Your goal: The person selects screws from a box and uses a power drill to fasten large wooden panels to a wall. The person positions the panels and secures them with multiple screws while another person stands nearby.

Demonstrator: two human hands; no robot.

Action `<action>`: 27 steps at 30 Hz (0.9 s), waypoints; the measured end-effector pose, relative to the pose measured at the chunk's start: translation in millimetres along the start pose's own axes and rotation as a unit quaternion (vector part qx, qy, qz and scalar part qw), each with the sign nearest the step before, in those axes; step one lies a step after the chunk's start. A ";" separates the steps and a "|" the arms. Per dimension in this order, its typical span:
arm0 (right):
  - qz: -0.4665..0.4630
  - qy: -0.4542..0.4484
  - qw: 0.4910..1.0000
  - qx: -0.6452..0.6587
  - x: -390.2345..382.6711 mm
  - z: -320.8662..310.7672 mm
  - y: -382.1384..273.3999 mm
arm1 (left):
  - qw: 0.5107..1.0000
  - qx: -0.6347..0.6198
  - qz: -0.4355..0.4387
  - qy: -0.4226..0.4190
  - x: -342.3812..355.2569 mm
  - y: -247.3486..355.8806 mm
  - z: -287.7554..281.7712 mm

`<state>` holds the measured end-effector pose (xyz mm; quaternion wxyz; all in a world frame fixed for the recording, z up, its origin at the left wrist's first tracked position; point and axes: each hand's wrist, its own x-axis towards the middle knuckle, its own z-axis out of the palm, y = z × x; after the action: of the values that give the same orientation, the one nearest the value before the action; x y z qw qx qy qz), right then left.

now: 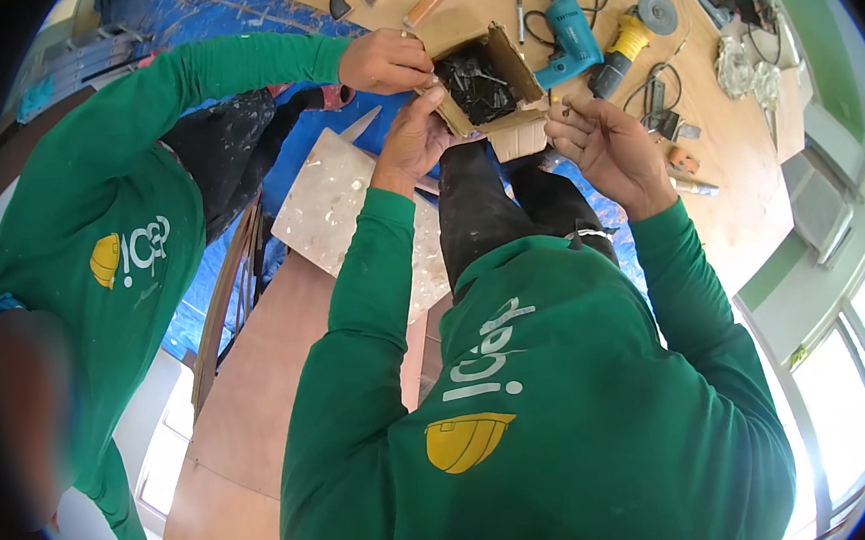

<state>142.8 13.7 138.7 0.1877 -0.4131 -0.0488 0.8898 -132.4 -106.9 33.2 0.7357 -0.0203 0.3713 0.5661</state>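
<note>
Head view showed the person's bare left hand (412, 149) at the near left corner of an open brown cardboard box (519, 61), the thumb raised along the cardboard and the other fingers bunched beside it; how firmly they gripped could not be told. The bare right hand (613, 152) was turned partly palm up just off the box's near right corner, its fingers loosely curled and gathered toward the thumb. Something small and dark showed at those fingertips, too small to identify or to confirm as pinched. A co-worker's hand (385, 63), wearing a ring, reached in from the left, its fingers pressed together at the box's left edge, just above the person's left hand.

Inside the box, between the hands, lay a jumble of slender black pieces (480, 86). To its right, on a pale plywood tabletop (739, 203), lay a teal corded drill (569, 35) and, beyond it, a yellow-and-black angle grinder (627, 41) with a grey disc. A slim dark marker (520, 15) lay near the box's far side. Farther left, a pale, white-speckled square board (332, 197) overlapped blue sheeting (209, 15).
</note>
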 end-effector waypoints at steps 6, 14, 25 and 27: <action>-0.016 0.016 0.991 -0.133 21.2 12.4 6.4 | 0.999 -0.022 0.029 -0.010 33.9 -4.1 -44.4; -0.180 0.117 0.886 -0.411 98.6 -3.7 -0.6 | 0.999 -0.012 0.027 0.030 112.7 -8.7 -74.9; -0.310 0.104 0.578 -0.748 219.4 -45.8 -10.9 | 0.990 0.062 0.041 0.124 177.0 -10.5 -88.5; -0.333 0.132 0.529 -0.770 229.8 -48.1 -9.8 | 0.984 0.092 0.061 0.140 182.1 -0.1 -78.8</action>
<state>46.8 105.6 -55.1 0.0843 -0.4635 -0.8236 0.3158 -158.4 6.5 -127.6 0.6391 -0.0089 0.5217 0.5651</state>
